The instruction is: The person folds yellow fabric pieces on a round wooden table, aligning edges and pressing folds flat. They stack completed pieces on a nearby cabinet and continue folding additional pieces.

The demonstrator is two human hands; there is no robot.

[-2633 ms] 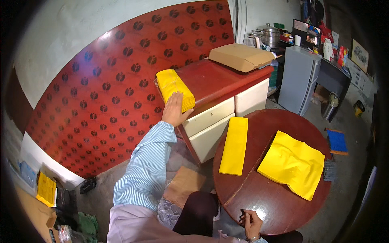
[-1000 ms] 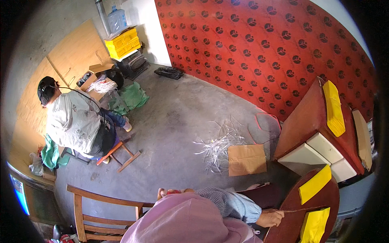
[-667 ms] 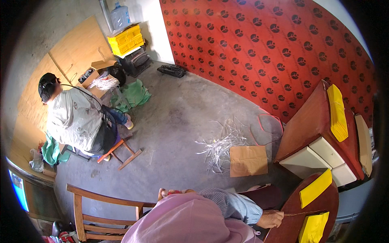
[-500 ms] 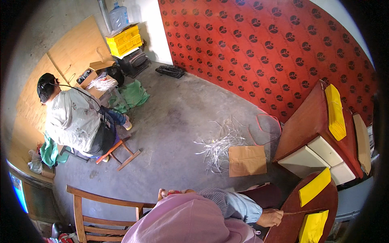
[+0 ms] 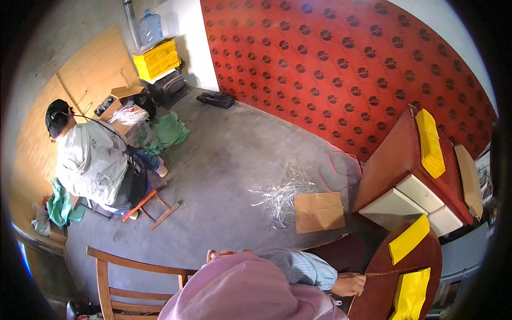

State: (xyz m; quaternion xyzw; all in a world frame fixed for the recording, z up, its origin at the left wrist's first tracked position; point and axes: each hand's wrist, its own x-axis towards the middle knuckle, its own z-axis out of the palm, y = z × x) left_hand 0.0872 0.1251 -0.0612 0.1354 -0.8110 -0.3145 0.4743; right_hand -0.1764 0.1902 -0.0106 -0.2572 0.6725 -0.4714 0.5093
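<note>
A pink garment (image 5: pixel 242 288) of mine fills the lower middle. From beside it a blue striped sleeve (image 5: pixel 312 266) leads to my right hand (image 5: pixel 349 284), at the left edge of a round brown table (image 5: pixel 381 274). Its fingers are curled together; whatever they grip, if anything, cannot be made out. Past the top of the pink cloth only a few bent fingers of my left hand (image 5: pixel 214 255) show, the rest being hidden. Two yellow flat packets lie on the table: a farther packet (image 5: pixel 409 240) and a nearer packet (image 5: pixel 411 294).
A wooden chair (image 5: pixel 136 269) stands at my left. Ahead on the floor are a heap of pale strips (image 5: pixel 282 194) and a brown cardboard sheet (image 5: pixel 320 212). A red-topped cabinet (image 5: pixel 392 160) stands at right. Far left, another person (image 5: pixel 93 160) sits on a stool near boxes.
The view has shifted slightly, moving the room's things a little leftward. My right hand stays by the table edge. Red seen beside my left fingers earlier is now barely visible.
</note>
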